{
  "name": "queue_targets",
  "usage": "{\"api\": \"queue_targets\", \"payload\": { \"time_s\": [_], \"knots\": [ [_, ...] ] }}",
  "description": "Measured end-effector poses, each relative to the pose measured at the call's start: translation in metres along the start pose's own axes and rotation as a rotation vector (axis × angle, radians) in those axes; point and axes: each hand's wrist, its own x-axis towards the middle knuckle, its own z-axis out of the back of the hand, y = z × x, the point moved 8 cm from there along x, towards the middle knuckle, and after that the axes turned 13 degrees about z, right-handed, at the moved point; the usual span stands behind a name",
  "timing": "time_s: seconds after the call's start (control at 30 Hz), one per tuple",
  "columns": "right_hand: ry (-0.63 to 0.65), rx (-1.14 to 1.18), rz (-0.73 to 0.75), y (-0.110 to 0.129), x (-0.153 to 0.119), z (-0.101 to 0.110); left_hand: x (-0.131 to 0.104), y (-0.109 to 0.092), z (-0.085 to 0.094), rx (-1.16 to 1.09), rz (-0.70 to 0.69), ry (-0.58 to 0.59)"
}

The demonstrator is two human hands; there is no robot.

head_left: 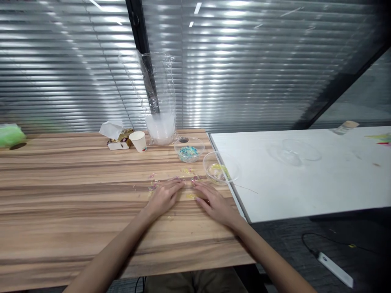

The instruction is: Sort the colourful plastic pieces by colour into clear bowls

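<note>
A: Step?
B: Sorting, prob. Left hand (163,198) & right hand (214,202) flat on wooden table (61,203), fingers spread over scattered small coloured bits (171,181), just short of yellow-bit bowl (220,171). No pinch, nothing held.
A: Next?
B: Needs a fine fingertip pinch on one bit, likely.
A: Count?
B: 3 clear bowls: yellow-bit one, blue-bit bowl (188,149) behind it, empty bowl (293,151) to its right. 1 paper cup (138,141). Bits too small to count.

Striped matt wooden table (76,203), clear glossy plastic bowls (189,148), paper cup (138,141), smooth white tabletop (305,179)
</note>
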Motion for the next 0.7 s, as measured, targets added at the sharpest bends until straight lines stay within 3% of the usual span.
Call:
{"api": "queue_targets", "payload": {
  "time_s": [0.2, 0.7],
  "knots": [
    [0.02, -0.014, -0.02, -0.003, -0.002, -0.003, -0.001, -0.012, -0.003, -0.036, -0.079, 0.058],
    [0.073, -0.109, 0.024, 0.0, -0.002, -0.009, -0.001, -0.014, -0.004, -0.066, -0.1, 0.078]
  ]
}}
